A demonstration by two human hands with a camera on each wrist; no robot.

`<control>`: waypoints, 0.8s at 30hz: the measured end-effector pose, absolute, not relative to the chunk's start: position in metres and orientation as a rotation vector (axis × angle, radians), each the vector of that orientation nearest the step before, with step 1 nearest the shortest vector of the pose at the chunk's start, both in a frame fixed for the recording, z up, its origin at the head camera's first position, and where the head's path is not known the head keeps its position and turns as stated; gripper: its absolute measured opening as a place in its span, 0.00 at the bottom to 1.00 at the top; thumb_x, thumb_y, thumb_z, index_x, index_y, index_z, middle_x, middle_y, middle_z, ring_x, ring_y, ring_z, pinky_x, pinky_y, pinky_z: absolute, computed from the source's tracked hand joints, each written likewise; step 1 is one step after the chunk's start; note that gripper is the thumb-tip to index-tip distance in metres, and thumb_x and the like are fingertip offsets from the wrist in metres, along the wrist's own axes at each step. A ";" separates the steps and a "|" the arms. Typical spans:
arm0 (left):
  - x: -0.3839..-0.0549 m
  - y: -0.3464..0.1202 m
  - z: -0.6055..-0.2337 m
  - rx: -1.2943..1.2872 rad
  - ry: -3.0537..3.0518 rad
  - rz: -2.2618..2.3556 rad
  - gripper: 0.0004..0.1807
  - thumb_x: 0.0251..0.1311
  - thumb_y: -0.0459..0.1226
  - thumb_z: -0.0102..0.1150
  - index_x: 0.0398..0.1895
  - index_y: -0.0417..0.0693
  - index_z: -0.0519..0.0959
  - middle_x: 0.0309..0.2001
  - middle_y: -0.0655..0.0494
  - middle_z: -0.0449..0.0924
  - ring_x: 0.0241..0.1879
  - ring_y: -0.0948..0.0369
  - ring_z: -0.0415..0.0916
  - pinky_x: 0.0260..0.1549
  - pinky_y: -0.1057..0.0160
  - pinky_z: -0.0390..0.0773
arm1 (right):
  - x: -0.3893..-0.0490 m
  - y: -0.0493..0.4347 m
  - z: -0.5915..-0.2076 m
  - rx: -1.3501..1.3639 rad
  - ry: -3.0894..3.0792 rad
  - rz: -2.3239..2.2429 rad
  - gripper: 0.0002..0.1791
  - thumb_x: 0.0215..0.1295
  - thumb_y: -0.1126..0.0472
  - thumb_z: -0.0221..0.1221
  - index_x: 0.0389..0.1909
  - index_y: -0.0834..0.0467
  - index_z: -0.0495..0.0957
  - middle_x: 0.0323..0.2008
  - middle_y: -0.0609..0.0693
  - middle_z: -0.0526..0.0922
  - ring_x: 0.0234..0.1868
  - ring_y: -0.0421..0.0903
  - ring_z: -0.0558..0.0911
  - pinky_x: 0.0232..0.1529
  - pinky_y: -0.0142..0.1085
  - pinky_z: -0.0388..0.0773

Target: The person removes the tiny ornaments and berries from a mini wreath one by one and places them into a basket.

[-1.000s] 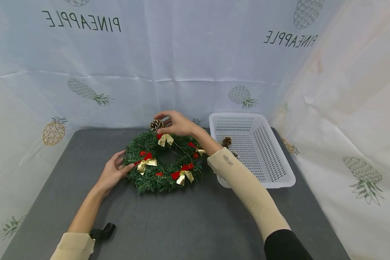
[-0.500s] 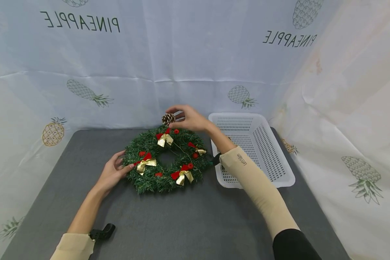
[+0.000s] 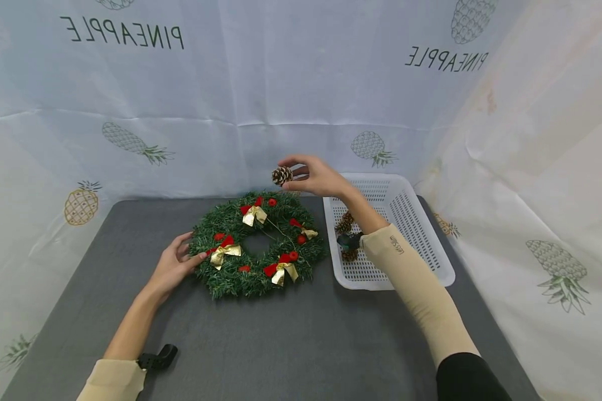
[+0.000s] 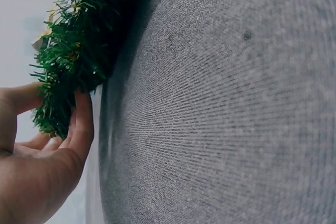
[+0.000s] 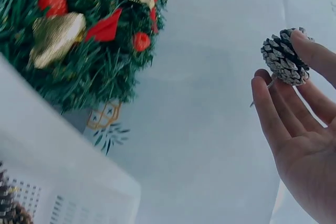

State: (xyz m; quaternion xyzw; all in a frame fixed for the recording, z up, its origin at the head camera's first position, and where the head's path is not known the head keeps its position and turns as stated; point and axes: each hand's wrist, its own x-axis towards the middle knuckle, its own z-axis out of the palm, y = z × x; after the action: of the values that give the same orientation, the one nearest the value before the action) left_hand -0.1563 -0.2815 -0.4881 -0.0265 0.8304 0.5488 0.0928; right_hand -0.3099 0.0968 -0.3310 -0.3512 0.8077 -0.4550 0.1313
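Note:
A green wreath [image 3: 241, 281] with red and gold bows and red berries lies flat on the table. My left hand [image 3: 173, 264] grips its left edge; the left wrist view shows the thumb on top and fingers [image 4: 81, 124] curled round the green sprigs. Above the wreath's back right edge, my right hand [image 3: 318, 177] pinches a white-tipped pinecone [image 3: 282, 176] between thumb and fingers. In the right wrist view a short wire juts from the pinecone [image 5: 286, 59], which is apart from the wreath [image 5: 105, 72].
A white perforated basket [image 3: 421, 234] stands right of the wreath, partly beneath my right forearm. Several brown pinecones [image 3: 344, 223] lie at its left side. Behind the grey table [image 3: 261, 345] hangs a pineapple-print cloth [image 3: 291, 72].
My right hand has lifted the pinecone up and rightward, away from the wreath's back edge toward the basket side. A red berry at the wreath's back is uncovered. The left hand stays put.

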 end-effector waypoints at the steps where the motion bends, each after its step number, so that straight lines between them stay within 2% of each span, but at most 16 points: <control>1: -0.156 -0.282 -0.488 -0.080 2.466 1.628 0.52 0.79 0.46 0.64 0.91 0.44 0.41 0.86 0.24 0.42 0.82 0.25 0.54 0.47 0.72 0.82 | -0.310 0.100 -0.331 -1.016 2.351 -1.319 0.32 0.74 0.68 0.68 0.76 0.65 0.72 0.77 0.64 0.73 0.72 0.62 0.81 0.72 0.48 0.81; 13: -0.156 -0.282 -0.488 -0.069 2.443 1.663 0.52 0.78 0.45 0.65 0.91 0.45 0.41 0.86 0.22 0.41 0.82 0.25 0.54 0.46 0.74 0.81 | -0.308 0.147 -0.330 -0.929 2.433 -1.300 0.32 0.75 0.67 0.68 0.77 0.63 0.72 0.77 0.63 0.73 0.76 0.63 0.78 0.75 0.51 0.78; 24: -0.155 -0.283 -0.488 -0.062 2.448 1.655 0.52 0.79 0.46 0.64 0.91 0.44 0.41 0.86 0.23 0.41 0.82 0.25 0.54 0.47 0.72 0.82 | -0.305 0.188 -0.340 -0.858 2.474 -1.269 0.32 0.75 0.69 0.66 0.77 0.66 0.71 0.77 0.66 0.72 0.76 0.66 0.77 0.75 0.55 0.76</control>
State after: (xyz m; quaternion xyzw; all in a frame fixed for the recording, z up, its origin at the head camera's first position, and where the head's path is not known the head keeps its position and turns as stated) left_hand -0.1552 -0.2830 -0.4880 -0.0208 0.8246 0.5577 0.0929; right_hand -0.3053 0.1877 -0.3399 -0.2928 0.8446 -0.4331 0.1156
